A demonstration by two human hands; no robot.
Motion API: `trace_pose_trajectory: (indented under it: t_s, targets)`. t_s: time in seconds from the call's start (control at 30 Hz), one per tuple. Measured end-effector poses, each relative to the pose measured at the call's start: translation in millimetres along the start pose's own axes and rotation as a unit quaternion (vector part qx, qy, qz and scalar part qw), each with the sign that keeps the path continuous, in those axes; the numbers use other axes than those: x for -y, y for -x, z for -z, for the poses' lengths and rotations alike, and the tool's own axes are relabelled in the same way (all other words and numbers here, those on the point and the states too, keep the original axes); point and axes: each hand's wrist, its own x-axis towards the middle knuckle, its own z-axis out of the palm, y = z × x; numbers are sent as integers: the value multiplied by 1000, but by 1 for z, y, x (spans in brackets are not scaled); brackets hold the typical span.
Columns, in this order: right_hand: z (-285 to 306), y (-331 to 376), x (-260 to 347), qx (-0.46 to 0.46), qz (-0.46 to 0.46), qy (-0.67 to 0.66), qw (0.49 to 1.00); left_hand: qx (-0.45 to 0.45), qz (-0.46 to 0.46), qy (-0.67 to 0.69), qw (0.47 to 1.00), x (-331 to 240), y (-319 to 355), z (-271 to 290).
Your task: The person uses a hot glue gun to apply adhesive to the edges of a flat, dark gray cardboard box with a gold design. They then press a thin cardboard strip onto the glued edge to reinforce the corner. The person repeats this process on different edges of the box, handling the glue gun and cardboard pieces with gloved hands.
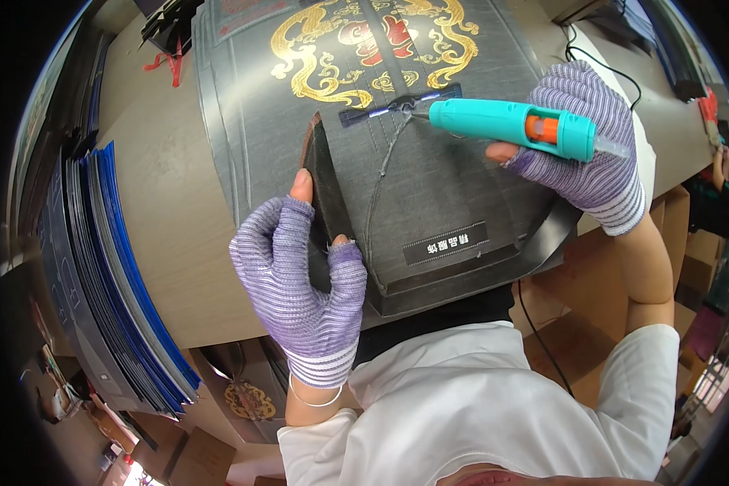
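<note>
Fingers [301, 188] of left hand [304, 283] pinch dark folded flap [326, 182] on grey box sheet [429, 194]. Right hand [587, 138] closed around teal glue gun [510, 123], nozzle touching the sheet. Blue sheet stack [113, 275] sits left on bench [170, 202].

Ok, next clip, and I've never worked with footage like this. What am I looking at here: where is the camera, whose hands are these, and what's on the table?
There is no machine here. The single picture comes from a wide fisheye camera worn on a person's head, looking down, so straight edges bend near the rim and the person's own arms enter from below.

Both hands wear striped purple fingerless gloves. The right hand grips a teal glue gun with an orange trigger, its nozzle touching a dark flattened gift box printed with a gold dragon pattern. A thin line of glue runs down the panel from the nozzle. The left hand holds up a folded flap of that box.

The box lies on a pale wooden table. At the left stands a stack of blue and dark flat sheets. A black cable trails at the upper right.
</note>
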Motion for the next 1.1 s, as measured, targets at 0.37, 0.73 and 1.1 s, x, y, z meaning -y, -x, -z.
trace_pose_trajectory:
  t_s: [0.37, 0.73, 1.1]
  targets:
    - [-5, 8, -1, -21, -73, -112, 991, 34, -44, 12, 998, -4, -8, 13]
    - [-8, 12, 0, -64, -34, -105, 992, 89, -134, -23, 987, -5, -22, 1]
    - [-3, 16, -3, -44, -47, -108, 992, 139, -131, -118, 974, -14, -27, -2]
